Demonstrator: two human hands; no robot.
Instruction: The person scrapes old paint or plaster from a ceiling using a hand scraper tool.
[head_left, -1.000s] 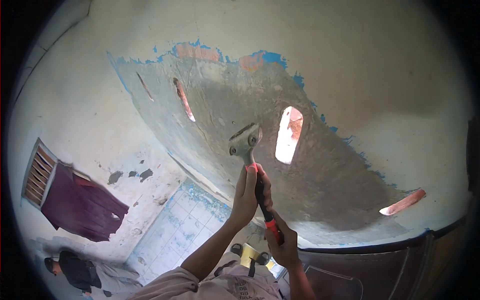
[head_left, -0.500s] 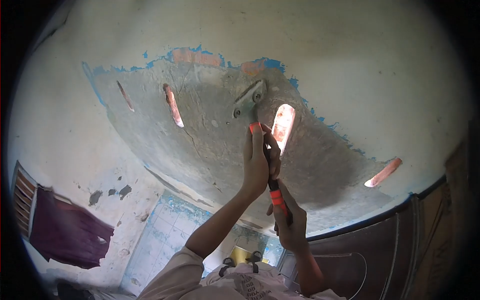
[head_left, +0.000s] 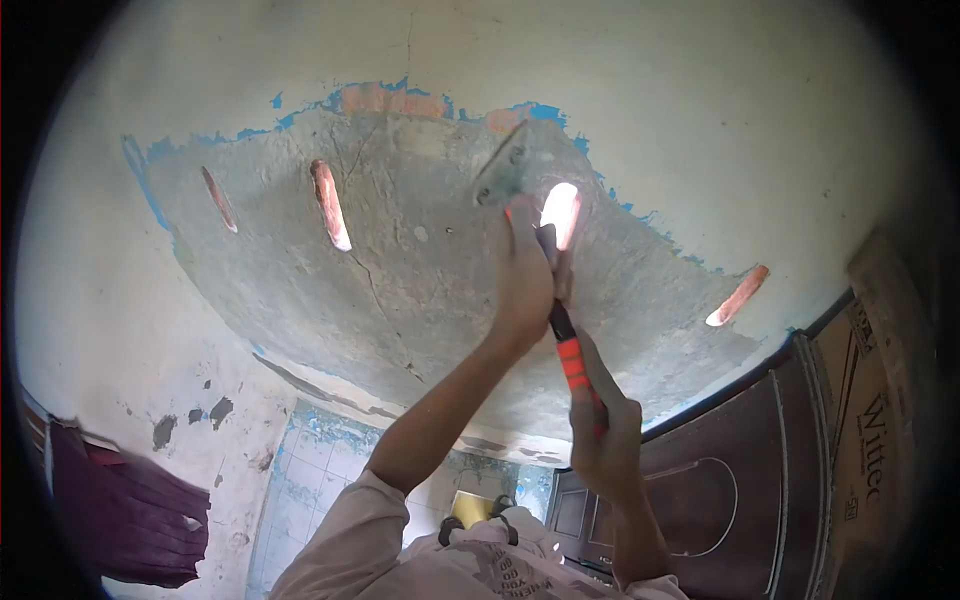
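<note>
A long-handled scraper with a red and black grip slants up across the middle. Its wide, bolted scraper head lies at the bare grey wall patch, close below the ragged blue paint edge; it is blurred. My left hand is closed around the upper shaft, just under the head. Lower down, my right hand wraps the end of the grip. Beside the shaft, a bright slot opens through the wall, partly behind the tool.
More narrow slots pierce the grey patch on both sides. Cream paint surrounds it. A purple curtain hangs at lower left, a dark door stands at lower right, and a cardboard box is at far right. Tiles show below.
The scraper head has slid a little up the wall, nearer the blue edge, with both hands still on the tool. My view has turned slightly, showing more of the cardboard box.
</note>
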